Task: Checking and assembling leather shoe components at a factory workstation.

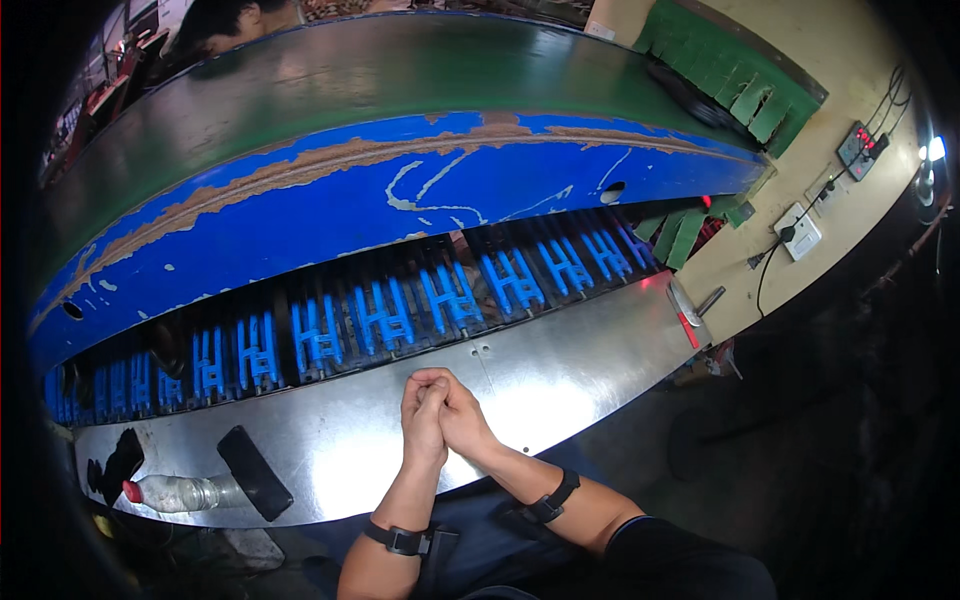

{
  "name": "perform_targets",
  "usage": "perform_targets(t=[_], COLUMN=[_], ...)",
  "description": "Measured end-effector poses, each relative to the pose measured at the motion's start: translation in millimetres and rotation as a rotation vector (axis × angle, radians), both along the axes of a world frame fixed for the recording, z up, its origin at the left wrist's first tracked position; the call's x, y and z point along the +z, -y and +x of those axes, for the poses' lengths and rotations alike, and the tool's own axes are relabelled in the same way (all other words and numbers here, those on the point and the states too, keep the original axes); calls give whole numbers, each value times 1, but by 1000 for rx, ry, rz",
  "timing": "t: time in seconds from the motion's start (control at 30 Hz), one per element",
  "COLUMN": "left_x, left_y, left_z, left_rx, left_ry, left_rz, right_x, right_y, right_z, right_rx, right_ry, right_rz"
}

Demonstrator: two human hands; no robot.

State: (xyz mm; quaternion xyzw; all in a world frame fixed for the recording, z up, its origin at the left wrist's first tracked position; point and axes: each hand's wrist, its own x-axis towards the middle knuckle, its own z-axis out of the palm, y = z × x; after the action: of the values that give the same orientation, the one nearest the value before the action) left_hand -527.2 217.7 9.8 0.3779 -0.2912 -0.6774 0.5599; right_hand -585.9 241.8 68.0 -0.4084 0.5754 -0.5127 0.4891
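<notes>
Both hands were clasped together, left hand (423, 415) and right hand (458, 408) folded into each other and holding nothing, resting on the bare steel desk (560, 375) just short of the belt of blue holders (455, 297) at 12 o'clock. Judgement: this looked like a waiting beat, so doing it well meant keeping fingers back from the moving row (the gap to the slot edge was small) and wrists on the plate.

Counts: 2 hands, 2 dark wrist straps, one per forearm. 1 clear plastic bottle (178, 492) w/ red cap at 8 o'clock, just beside 1 flat black slab (255, 472). Approx. a dozen blue holders showed; the ends were too dim to count exactly.
</notes>
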Motion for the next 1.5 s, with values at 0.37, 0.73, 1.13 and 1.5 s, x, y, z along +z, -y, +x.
perform_targets(t=[0.37,0.73,1.13,1.5], left_x=[29,35,32,20], left_y=[-3,-7,-3,-3], left_z=[3,10,26,17], left_rx=[-82,-6,-126,-128], left_ry=[-17,-82,62,-8], left_rz=[68,15,51,43], right_x=[-13,-15,-24,-21], right_y=[2,2,4,4], right_z=[-3,9,25,11], right_rx=[-5,-82,-109,-57], right_ry=[18,30,242,149], right_rz=[-15,-133,-64,-81])
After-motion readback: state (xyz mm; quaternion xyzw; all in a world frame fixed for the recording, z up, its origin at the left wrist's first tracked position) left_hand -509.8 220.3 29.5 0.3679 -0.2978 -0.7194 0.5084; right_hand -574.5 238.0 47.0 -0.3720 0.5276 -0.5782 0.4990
